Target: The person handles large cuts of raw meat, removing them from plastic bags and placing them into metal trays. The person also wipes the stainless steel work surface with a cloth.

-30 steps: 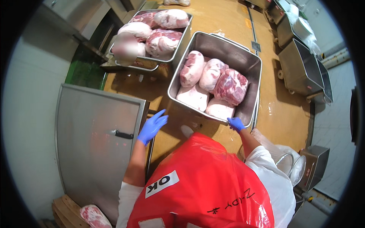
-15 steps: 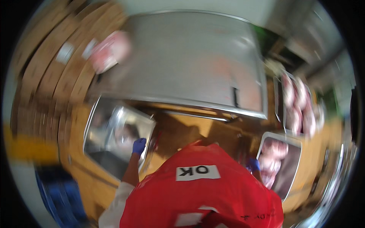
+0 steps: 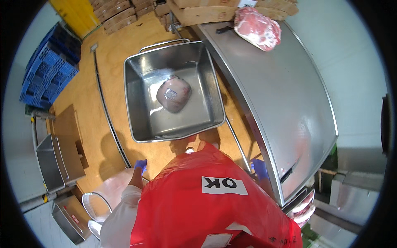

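Observation:
My left hand, in a blue glove, hangs low beside my red apron, holding nothing, with its fingers loosely apart. On the other side my right hand, gloved the same, is next to the metal table's near edge; it looks open and nothing shows in it. Straight ahead of me stands a deep stainless-steel tub with a bar handle at its far side. In the tub lies one rounded, pinkish-grey piece of meat with a small pale patch on top. Neither hand touches the tub.
The steel table runs along my right, with a large raw meat cut at its far end and a black-handled tool near me. Blue plastic pallets stand far left. Cardboard boxes are stacked behind. Steel basins line the left wall.
My view has swung left: the tub, earlier at my left, is now ahead, and the table is at my right. My left hand, closed beside the tub before, is now lower and away from it.

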Demonstrator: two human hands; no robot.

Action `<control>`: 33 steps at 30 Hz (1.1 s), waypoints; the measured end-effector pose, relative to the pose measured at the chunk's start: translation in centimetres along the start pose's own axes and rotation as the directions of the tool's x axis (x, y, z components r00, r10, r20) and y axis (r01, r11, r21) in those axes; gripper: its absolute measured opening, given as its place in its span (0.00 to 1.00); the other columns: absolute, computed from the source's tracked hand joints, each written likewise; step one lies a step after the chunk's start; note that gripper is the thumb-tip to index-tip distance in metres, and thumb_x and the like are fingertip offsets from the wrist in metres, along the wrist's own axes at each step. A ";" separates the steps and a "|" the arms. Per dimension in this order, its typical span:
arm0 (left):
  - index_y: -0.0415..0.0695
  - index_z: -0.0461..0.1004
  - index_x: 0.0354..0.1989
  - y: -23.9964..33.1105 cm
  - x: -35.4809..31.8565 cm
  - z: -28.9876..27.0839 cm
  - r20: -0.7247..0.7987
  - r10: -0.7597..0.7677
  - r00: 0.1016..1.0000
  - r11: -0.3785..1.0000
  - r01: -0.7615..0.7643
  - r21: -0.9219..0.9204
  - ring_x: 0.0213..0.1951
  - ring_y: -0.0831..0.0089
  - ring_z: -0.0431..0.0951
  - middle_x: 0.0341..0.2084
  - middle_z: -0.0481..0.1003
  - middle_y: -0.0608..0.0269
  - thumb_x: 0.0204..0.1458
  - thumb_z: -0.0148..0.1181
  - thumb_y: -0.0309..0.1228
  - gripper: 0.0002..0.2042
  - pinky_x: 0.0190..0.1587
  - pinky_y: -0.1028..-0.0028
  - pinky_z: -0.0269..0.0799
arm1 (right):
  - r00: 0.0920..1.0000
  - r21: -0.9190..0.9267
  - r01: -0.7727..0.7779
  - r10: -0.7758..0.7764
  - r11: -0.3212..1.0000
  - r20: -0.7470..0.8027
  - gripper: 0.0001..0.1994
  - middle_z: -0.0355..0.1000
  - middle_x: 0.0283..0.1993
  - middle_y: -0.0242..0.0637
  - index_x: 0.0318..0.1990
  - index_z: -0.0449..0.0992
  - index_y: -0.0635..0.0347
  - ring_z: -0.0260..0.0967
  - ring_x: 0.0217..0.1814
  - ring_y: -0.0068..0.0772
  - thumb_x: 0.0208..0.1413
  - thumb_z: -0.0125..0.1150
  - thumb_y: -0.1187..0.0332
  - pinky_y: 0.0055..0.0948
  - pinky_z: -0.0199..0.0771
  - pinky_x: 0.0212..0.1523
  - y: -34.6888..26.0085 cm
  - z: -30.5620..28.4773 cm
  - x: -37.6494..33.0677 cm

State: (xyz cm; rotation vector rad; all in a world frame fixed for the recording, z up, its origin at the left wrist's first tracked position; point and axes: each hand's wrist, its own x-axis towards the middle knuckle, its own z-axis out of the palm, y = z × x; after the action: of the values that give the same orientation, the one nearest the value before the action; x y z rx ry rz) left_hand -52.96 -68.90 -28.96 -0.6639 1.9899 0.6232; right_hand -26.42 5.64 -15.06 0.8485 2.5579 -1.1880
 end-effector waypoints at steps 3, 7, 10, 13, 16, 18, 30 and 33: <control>0.34 0.79 0.44 4.2 -4.2 1.8 -0.059 -0.032 0.998 0.906 0.004 -0.422 0.27 0.64 0.80 0.29 0.80 0.54 0.61 0.56 0.40 0.18 0.30 0.66 0.78 | 0.978 -0.078 0.186 -0.177 0.979 0.114 0.13 0.76 0.28 0.35 0.35 0.80 0.62 0.74 0.29 0.27 0.63 0.57 0.61 0.29 0.74 0.31 -0.7 0.3 8.2; 0.43 0.76 0.48 6.7 -6.8 2.5 -0.053 0.073 0.996 0.858 -0.089 -0.506 0.23 0.72 0.76 0.30 0.78 0.62 0.60 0.58 0.48 0.20 0.23 0.70 0.66 | 0.915 -0.224 0.318 -0.237 0.921 0.327 0.14 0.80 0.36 0.47 0.37 0.81 0.62 0.78 0.40 0.45 0.63 0.57 0.60 0.39 0.77 0.40 -8.1 0.5 16.5; 0.37 0.81 0.39 4.5 -6.5 2.7 -0.118 0.281 0.952 0.926 -0.302 -0.227 0.27 0.69 0.80 0.30 0.81 0.56 0.59 0.58 0.45 0.20 0.31 0.68 0.77 | 0.936 -0.156 0.278 -0.231 0.948 0.266 0.14 0.79 0.35 0.49 0.34 0.81 0.62 0.78 0.39 0.51 0.63 0.58 0.60 0.42 0.74 0.39 -18.4 1.7 21.5; 0.38 0.80 0.43 4.1 -5.6 0.6 -0.163 0.302 0.939 0.946 -0.317 -0.070 0.30 0.70 0.79 0.32 0.80 0.58 0.59 0.58 0.44 0.19 0.32 0.68 0.77 | 0.907 -0.038 0.415 -0.410 0.909 0.098 0.10 0.79 0.35 0.51 0.34 0.81 0.64 0.78 0.38 0.53 0.60 0.61 0.65 0.46 0.75 0.43 -27.2 3.1 27.0; 0.37 0.80 0.44 7.8 -10.3 -2.1 -0.283 0.106 0.953 0.920 -0.202 -0.335 0.31 0.71 0.78 0.33 0.80 0.59 0.59 0.60 0.42 0.18 0.34 0.68 0.77 | 0.718 0.010 0.691 -0.685 0.723 -0.125 0.09 0.78 0.39 0.52 0.41 0.81 0.63 0.76 0.43 0.55 0.58 0.61 0.67 0.47 0.74 0.50 -37.4 1.8 33.1; 0.35 0.81 0.45 10.6 -13.5 -4.0 -0.370 0.032 0.928 0.827 -0.232 -0.512 0.31 0.73 0.79 0.30 0.81 0.59 0.60 0.61 0.41 0.18 0.36 0.69 0.77 | 0.591 -0.219 0.743 -0.774 0.632 -0.226 0.14 0.77 0.45 0.52 0.48 0.79 0.63 0.73 0.50 0.56 0.55 0.62 0.68 0.48 0.71 0.56 -40.8 1.9 39.3; 0.41 0.81 0.45 21.4 -13.4 -5.4 -0.419 0.231 0.878 0.947 -0.302 -0.112 0.44 0.53 0.83 0.39 0.82 0.46 0.57 0.60 0.46 0.20 0.49 0.60 0.77 | 0.830 -0.660 0.410 -0.557 0.630 -0.015 0.41 0.45 0.79 0.48 0.76 0.44 0.63 0.39 0.81 0.58 0.58 0.57 0.65 0.59 0.43 0.75 -43.0 2.3 53.9; 0.40 0.80 0.46 29.4 -7.6 -5.8 -0.342 0.427 0.837 0.858 -0.494 -0.139 0.46 0.50 0.82 0.41 0.82 0.45 0.58 0.62 0.45 0.19 0.49 0.60 0.77 | 0.821 -0.654 0.444 -0.570 0.612 0.024 0.40 0.45 0.79 0.48 0.76 0.44 0.64 0.39 0.81 0.58 0.58 0.57 0.66 0.58 0.41 0.76 -43.4 2.7 54.3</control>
State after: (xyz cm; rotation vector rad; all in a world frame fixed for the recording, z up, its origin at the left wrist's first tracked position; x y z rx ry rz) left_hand -72.85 -49.80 -14.94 -0.4161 2.4170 1.1075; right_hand -95.85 3.96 -10.86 0.0477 3.1559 -0.2172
